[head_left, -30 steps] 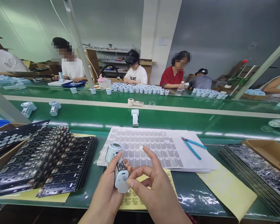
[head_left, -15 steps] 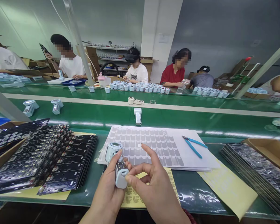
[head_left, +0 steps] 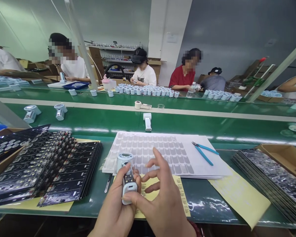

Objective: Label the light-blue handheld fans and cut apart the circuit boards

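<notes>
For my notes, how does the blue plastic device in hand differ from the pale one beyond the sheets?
The blue plastic device is in the left hand; the pale plastic device lies on the green belt. The held device's handle shows a dark strip; the belt device's looks pale. Both have wide heads and narrower handles.

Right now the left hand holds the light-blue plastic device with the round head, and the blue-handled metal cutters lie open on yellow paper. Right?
Wrong surface: the head view shows the blue-handled metal cutters lying open on white paper. The left hand does hold the light-blue plastic device with the round head.
</notes>
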Demonstrator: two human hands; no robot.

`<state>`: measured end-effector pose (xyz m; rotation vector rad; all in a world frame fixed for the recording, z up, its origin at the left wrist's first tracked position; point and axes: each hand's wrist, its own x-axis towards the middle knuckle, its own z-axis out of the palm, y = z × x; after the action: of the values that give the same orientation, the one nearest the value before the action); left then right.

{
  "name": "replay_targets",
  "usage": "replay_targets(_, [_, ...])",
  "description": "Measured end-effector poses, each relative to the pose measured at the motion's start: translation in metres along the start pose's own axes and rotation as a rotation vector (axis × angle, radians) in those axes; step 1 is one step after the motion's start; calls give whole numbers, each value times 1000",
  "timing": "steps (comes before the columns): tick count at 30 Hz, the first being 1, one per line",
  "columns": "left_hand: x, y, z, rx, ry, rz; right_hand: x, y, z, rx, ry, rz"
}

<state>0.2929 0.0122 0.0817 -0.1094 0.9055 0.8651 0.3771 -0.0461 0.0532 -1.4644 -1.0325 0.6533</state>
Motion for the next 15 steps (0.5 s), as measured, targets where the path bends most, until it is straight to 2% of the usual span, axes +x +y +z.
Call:
replay_targets(4, [-6, 6, 1, 72, -8, -90, 4, 13, -14, 174, -30, 93])
replay_targets(5, [-5, 8, -2, 140, -3, -57, 4, 17, -20, 175, -32, 100])
replay_targets(7, [-1, 11, -9, 322, 15, 91, 1, 27, -31, 98, -63, 103])
replay_targets(10, [8, 13, -26, 561, -2, 304, -8, 40, -45, -70, -176, 157])
replay_targets(15, [19, 13, -45, 781, -145, 329, -22, 54, -46, -277, -257, 125])
